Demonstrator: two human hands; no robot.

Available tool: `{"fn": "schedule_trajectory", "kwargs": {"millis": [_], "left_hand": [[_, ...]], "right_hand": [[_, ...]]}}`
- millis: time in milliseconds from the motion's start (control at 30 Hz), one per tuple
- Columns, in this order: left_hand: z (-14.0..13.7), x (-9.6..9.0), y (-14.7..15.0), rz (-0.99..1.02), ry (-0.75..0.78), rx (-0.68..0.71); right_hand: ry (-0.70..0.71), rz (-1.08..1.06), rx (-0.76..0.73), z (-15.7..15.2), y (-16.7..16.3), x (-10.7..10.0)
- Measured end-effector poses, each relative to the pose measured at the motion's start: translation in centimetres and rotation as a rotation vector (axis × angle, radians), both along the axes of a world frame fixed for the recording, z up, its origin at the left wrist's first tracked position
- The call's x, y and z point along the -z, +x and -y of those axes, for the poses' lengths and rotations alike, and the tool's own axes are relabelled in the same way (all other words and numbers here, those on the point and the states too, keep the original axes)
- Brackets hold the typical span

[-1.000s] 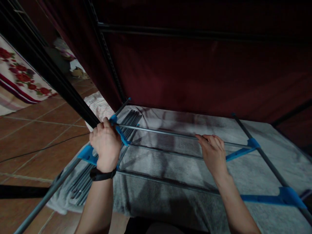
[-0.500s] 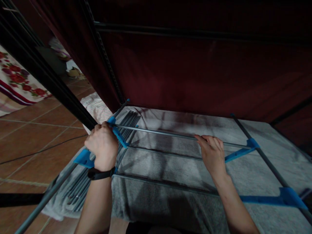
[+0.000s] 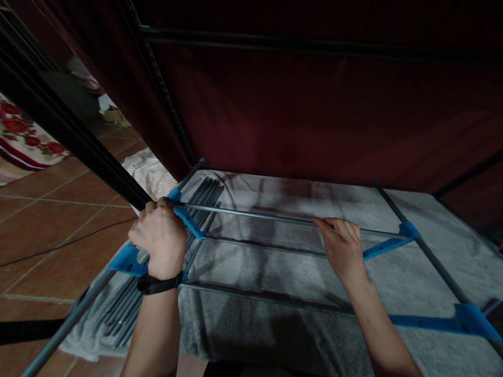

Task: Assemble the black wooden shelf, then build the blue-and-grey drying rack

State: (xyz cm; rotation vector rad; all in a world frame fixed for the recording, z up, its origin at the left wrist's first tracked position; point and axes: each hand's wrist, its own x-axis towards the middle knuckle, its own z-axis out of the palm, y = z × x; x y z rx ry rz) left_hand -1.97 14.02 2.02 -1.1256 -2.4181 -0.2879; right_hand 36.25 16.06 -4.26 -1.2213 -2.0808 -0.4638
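My left hand (image 3: 159,235), with a dark wristband (image 3: 157,284), is wrapped round the left side of a metal tube frame, between two blue plastic brackets. One blue bracket (image 3: 188,220) shows beside its knuckles, the other blue bracket (image 3: 128,260) in front of the wrist. My right hand (image 3: 341,246) is closed on the upper grey crossbar (image 3: 255,215), which runs from the left bracket to a right-hand blue bracket (image 3: 408,230). Two lower bars (image 3: 267,297) run beneath it. The fingers of both hands are partly hidden.
The frame stands over a grey blanket (image 3: 275,335). Several loose grey tubes (image 3: 126,309) lie bundled at its left. Dark red fabric (image 3: 294,120) hangs behind on a black post frame (image 3: 90,131). A thin cable (image 3: 66,243) crosses the tiled floor (image 3: 58,220) at left.
The frame's left end and my left hand have shifted slightly left in view, while the right end has moved slightly right. Both hands keep their hold.
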Motion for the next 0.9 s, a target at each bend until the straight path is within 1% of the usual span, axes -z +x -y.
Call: {"fn": "schedule_trajectory", "kwargs": {"millis": [267,367,467,567,700,800,900], "left_hand": [[0.2,0.5,-0.1,-0.062,-0.02,0.02],[0.3,-0.1,0.2,-0.067,-0.033,0.018],[0.2,-1.1,0.4,0.015,-0.103,0.016],[-0.1,-1.7,0.3,0.075,-0.157,0.008],[-0.5,-1.1,0.1,0.012,-0.121,0.014],[-0.7,-0.5,0.1,0.015,-0.097,0.011],[-0.8,-0.4,0.2,0.015,-0.097,0.007]], "right_hand": [[-0.024,0.053,0.051,-0.1,-0.4,-0.3],[-0.049,0.114,0.048,-0.2,-1.4,-0.8],[-0.08,0.2,0.028,-0.4,-3.0,-1.5],[-0.106,0.227,0.0,-0.7,-4.6,-2.0],[-0.126,0.223,-0.019,-1.3,-5.5,-2.3],[-0.143,0.24,-0.046,-1.6,-5.5,-2.4],[-0.158,0.256,-0.065,-2.0,-5.3,-2.5]]}}
